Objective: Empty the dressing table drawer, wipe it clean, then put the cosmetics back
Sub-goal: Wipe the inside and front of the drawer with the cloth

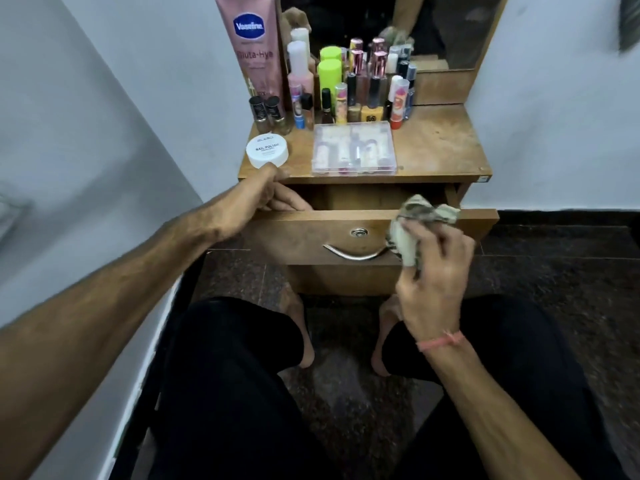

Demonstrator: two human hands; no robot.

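Brown wooden drawer (pixel 346 233) of the dressing table: pulled partway out toward you, front panel with a curved metal handle (pixel 353 253) and a small round lock (pixel 359 232) above it. What shows of the inside is bare wood at the back wall; the floor of the drawer is hidden behind the front panel, so you cannot tell from here whether it is fully emptied or how dusty it is.

Step in hand, by judgement: the wipe. Emptying looks done, since the cosmetics stand on the desk (pixel 440 147).

Your right hand (pixel 433 271) is closed around a crumpled, pale patterned cloth (pixel 420 220), held at the drawer's front edge, right of the handle. Your left hand (pixel 273 199) has its fingers curled over the drawer's left front corner, gripping it as if to steady it.

Next move calls for lowering the cloth into the cavity and sweeping floor and corners while the left hand keeps the drawer from sliding.

On the desk above: a clear flat plastic case (pixel 354 148) of small items near the front edge, a white round nail-polish tub (pixel 267 151) just by the left hand, a cluster of small bottles and lipsticks (pixel 349 88) behind, a tall pink Vaseline lotion tube (pixel 251 46) at back left. Mirror (pixel 433 26) behind.
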